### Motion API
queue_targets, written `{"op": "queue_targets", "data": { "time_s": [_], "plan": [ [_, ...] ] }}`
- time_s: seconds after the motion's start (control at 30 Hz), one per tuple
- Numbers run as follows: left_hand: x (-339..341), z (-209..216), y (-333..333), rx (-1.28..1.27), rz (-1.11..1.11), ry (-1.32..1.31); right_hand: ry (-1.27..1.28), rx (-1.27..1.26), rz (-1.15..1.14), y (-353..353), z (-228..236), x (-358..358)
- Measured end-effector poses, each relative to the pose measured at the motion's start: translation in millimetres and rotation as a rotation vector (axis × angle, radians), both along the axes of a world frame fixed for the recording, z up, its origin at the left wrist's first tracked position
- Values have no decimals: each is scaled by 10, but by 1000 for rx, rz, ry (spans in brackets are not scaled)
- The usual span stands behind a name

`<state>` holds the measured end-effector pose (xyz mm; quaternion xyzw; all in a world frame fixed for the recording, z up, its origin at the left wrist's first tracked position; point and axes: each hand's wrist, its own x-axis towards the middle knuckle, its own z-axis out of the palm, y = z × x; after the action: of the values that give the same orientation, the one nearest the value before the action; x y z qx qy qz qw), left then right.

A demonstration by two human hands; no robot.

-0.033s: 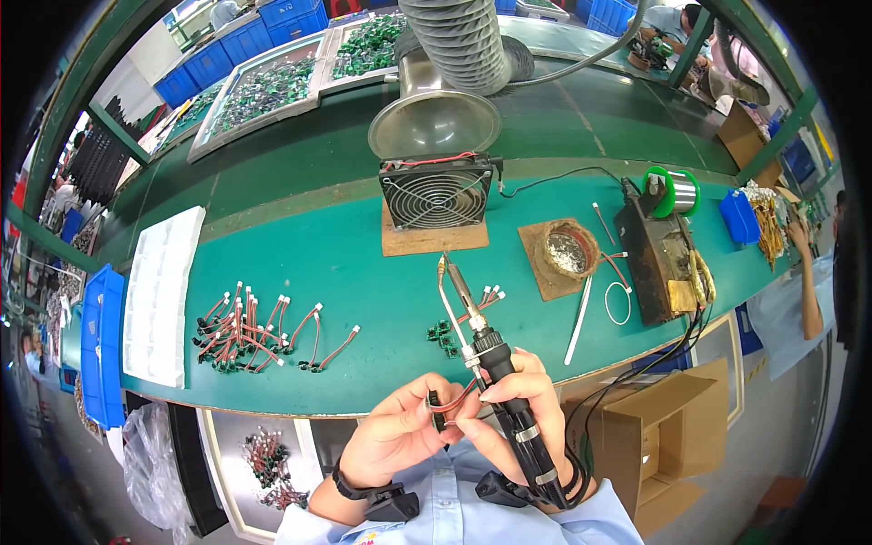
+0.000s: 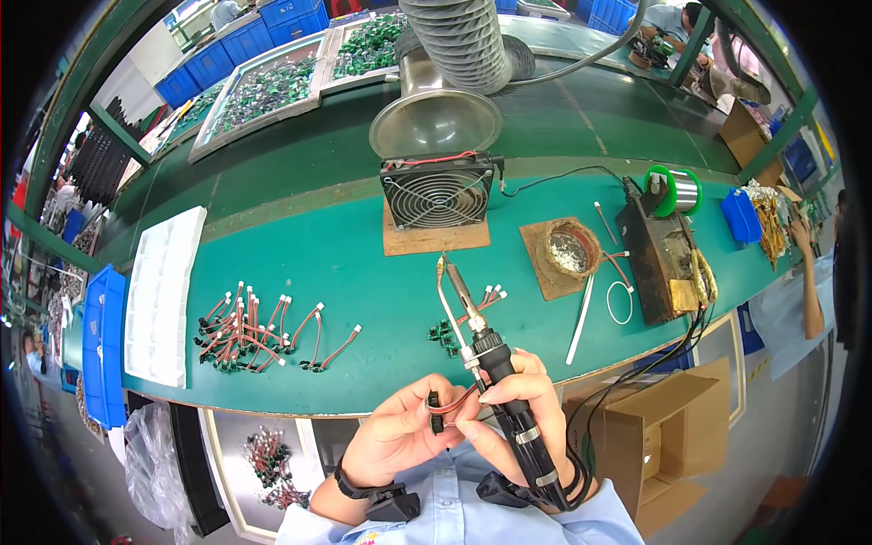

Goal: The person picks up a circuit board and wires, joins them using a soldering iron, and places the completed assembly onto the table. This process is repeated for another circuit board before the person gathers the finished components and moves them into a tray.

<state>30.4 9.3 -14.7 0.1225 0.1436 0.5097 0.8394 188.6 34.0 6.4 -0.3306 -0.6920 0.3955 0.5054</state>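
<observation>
My left hand [image 2: 395, 433] pinches a small green circuit board [image 2: 437, 413] near the table's front edge. Red and black wires [image 2: 461, 400] run from that board toward my right hand [image 2: 525, 406]. The right hand is closed around the black handle of a soldering iron [image 2: 493, 352], its tip pointing up and away; a thin metal solder-feed tube lies along its side. Right thumb and fingertips are close to the wires, but whether they touch them I cannot tell. Beyond the iron lie a few more green boards [image 2: 443, 336] with wires. A pile of wired boards [image 2: 238, 336] rests to the left.
A fan [image 2: 438, 195] stands under a metal exhaust hood [image 2: 436, 125]. At right are a round tin [image 2: 569, 252], a soldering station [image 2: 656, 263] and a solder spool [image 2: 677, 193]. A white tray [image 2: 163, 291] and blue bin [image 2: 104, 350] line the left; a carton [image 2: 668, 436] sits below right.
</observation>
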Motion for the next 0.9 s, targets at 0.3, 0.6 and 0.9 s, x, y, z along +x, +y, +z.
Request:
{"op": "queue_targets", "data": {
  "time_s": [0.3, 0.6, 0.9],
  "plan": [
    [-17, -184, -70, -43, 1, 81, -10, 70, -86, -53, 76, -91],
    [-4, -196, -91, -41, 59, 18, -49, 97, -72, -42, 106, -92],
    [-24, -167, -87, 18, 42, -32, -56, 89, -71, -61, 88, -115]
  ]
}}
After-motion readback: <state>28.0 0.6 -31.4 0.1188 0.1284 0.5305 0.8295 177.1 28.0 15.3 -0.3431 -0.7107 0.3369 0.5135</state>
